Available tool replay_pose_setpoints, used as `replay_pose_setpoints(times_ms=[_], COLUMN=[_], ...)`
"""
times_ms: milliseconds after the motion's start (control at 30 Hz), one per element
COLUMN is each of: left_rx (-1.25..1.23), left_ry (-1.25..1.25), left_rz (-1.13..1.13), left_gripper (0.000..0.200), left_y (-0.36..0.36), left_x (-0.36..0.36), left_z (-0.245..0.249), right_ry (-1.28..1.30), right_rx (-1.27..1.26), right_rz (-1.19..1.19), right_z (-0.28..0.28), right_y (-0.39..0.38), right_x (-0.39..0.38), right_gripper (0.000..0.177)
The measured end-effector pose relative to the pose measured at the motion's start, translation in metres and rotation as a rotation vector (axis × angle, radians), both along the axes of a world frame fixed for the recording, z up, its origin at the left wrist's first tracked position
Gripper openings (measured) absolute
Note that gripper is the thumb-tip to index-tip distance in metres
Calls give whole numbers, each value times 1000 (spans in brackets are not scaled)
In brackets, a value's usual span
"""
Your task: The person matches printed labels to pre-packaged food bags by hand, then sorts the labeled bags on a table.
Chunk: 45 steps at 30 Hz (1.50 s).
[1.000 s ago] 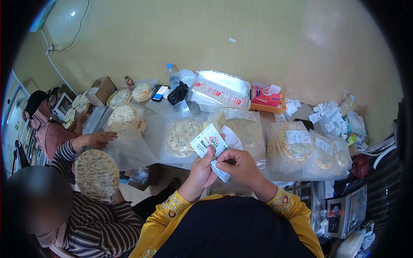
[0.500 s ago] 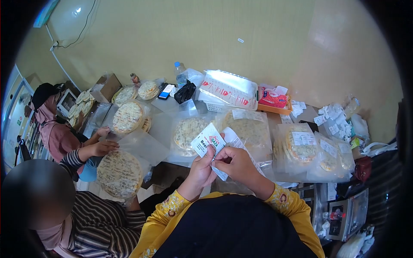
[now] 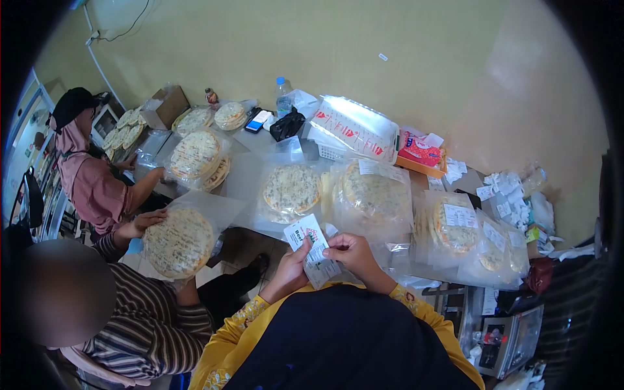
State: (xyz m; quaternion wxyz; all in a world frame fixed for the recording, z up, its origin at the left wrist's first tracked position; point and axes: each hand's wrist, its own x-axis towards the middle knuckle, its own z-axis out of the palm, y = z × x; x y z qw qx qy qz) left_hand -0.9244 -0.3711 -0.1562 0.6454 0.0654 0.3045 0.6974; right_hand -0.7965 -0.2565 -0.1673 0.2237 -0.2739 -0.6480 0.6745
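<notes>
Now the hands are working slightly farther apart than before, left hand [image 3: 290, 272] gripping the printed label [image 3: 316, 255], right hand [image 3: 354, 255] pinching its right edge. Beyond, bagged pizzas [image 3: 292, 188] are crowding the table [image 3: 247, 142]'s front edge, bare surface showing before the phone [image 3: 258, 121].

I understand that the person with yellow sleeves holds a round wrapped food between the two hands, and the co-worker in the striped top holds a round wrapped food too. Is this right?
Not quite: in the head view, the left hand and right hand hold printed labels. The co-worker in the striped top does hold a round wrapped food.
</notes>
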Motion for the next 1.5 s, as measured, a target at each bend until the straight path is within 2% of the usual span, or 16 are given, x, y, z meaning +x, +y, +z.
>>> replay_pose_setpoints(times_ms=[133, 333, 433, 533, 633, 667, 733, 833, 933, 1133, 1333, 1433, 1500], left_rx=[-112, -128, -229, -267, -295, -309, -374, -473, -539, -501, -501, -509, -529], left_ry=[-61, -10, -68, -76, -6, 10, 5, 41, 89, 97, 84, 20, 72], left_rz=[-10, 33, 112, 264, 349, 365, 419, 469, 482, 434, 373, 298, 262], left_gripper=[40, 42, 42, 41, 41, 42, 42, 40, 38, 37, 43, 46, 46], left_y=[-17, -32, -45, -58, -84, -96, -111, -127, -137, -157, -168, -172, -174], left_x=[-5, -16, -20, -27, -43, -48, -51, -51, -52, -64, -68, -69, -69], left_z=[-5, -27, -36, -47, -79, -95, -93, -84, -74, -73, -87, -89, -91], right_ry=[-16, -133, -224, -242, -288, -284, -274, -308, -156, 34, 282, 315, 395], right_rx=[-102, -189, -454, -722, -858, -875, -912, -937, -979, -943, -878, -873, -854], right_rz=[86, 210, 239, 159, 70, 46, -5, -4, -121, -370, -576, -613, -645], right_z=[-22, -52, -43, -60, -85, -105, -141, -143, -159, -141, -151, -146, -144], right_y=[-3, -7, -14, -20, -21, -21, -23, -18, -22, -20, -12, -3, 2], right_x=[-6, -23, -31, -41, -50, -55, -64, -80, -102, -132, -165, -181, -193], right_gripper=[18, 12, 14, 16, 16, 16, 15, 16, 13, 17, 20, 16, 13])
